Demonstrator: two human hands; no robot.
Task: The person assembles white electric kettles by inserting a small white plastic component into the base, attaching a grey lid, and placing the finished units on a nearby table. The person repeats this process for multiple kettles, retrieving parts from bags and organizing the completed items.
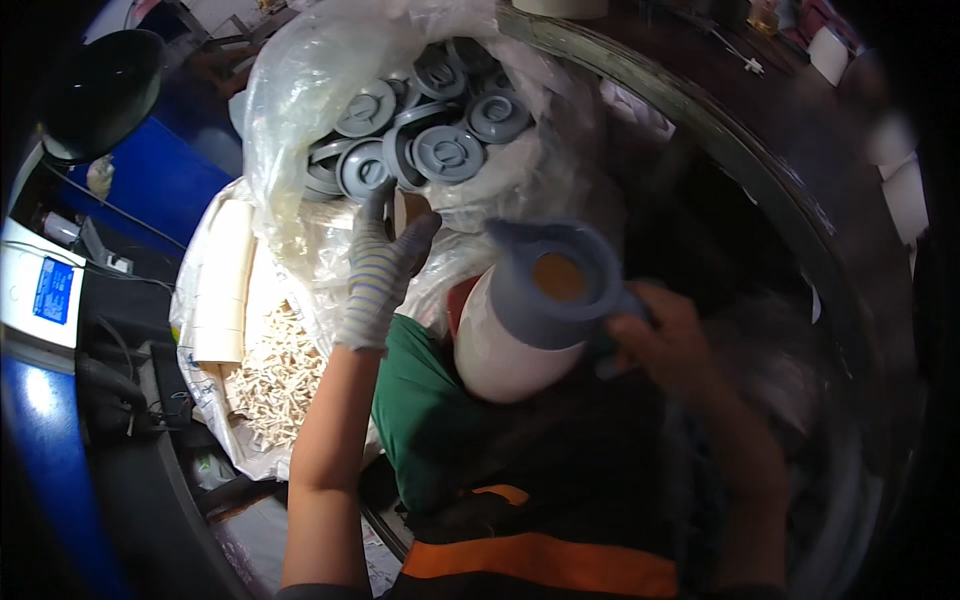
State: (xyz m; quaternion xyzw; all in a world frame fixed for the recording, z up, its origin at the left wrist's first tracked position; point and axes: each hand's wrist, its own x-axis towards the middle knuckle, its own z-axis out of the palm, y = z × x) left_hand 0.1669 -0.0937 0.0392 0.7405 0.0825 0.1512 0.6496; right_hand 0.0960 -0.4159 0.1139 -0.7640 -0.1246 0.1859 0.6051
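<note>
The left hand (385, 265), in a striped knit glove, reaches up with fingers loosely spread at the mouth of a clear plastic bag (300, 90), touching a small tan piece whose kind cannot be made out; whether it actually grips it I cannot tell; just above the fingertips lie the grey round lids (450, 152), moulded discs with raised concentric rings, heaped inside the crinkled film. The bare right hand (665, 335) is clasped on the handle side of a white jug (500, 350) with a smooth rounded body and a grey spouted collar (555, 285), held tilted over the lap. The jug looks held by one side only, so it could slip or tip; the loose bag could sag and spill lids. Left of the arm, a sack (200, 300) holds pale small sticks (280, 380) and white tubes (225, 280).
</note>
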